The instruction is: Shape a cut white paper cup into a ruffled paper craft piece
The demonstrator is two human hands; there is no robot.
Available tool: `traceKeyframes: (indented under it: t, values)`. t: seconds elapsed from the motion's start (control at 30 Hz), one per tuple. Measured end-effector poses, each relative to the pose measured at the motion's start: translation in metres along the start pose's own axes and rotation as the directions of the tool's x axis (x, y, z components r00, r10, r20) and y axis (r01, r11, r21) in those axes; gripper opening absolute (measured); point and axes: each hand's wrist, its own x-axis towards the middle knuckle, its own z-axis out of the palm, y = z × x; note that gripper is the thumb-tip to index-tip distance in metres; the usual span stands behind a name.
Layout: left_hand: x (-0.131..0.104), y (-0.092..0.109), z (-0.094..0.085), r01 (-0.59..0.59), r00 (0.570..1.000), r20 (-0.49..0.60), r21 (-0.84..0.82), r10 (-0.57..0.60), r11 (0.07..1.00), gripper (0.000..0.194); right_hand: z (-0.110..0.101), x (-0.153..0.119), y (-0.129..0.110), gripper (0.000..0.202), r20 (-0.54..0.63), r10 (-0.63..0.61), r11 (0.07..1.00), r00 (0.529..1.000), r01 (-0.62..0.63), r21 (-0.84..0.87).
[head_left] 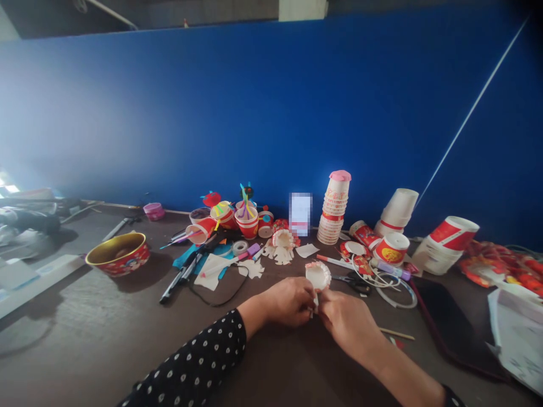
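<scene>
A cut paper cup (317, 277), its round white middle ringed by curled pink-and-white strips, is held up between my two hands. My left hand (291, 302) is closed, its fingers pinching a white strip at the cup's lower edge. Close beside it, my right hand (345, 316) is also closed at the lower right of the same cup, thumb and forefinger towards the rim. My fingers partly hide the strips there. Just beyond lies another cut paper cup (283, 240) with fringed white strips spread on the table. Dark-handled scissors (358, 282) lie right of the held cup.
A tall stack of paper cups (333, 217) stands behind, before a blue partition (254, 113). Decorated cups (246, 223) and a red-gold bowl (119, 257) are to the left. Rightward lie a clear tape ring (396, 297), a wooden stick (397, 334) and a dark tablet-like slab (453, 322).
</scene>
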Motion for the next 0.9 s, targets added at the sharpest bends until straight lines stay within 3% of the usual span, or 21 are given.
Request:
traceKeyframes:
  t: [0.6, 0.9]
  values:
    - [0.007, 0.014, 0.002, 0.214, 0.977, -0.017, 0.11, -0.214, 0.971, 0.007, 0.005, 0.002, 0.011, 0.023, -0.022, -0.079, 0.99, 0.997, 0.081, 0.114]
    - [0.007, 0.016, 0.0, 0.251, 0.967, 0.013, 0.068, -0.253, 0.966, 0.009, 0.01, 0.004, 0.015, 0.024, -0.018, -0.049, 0.99, 0.999, 0.051, 0.131]
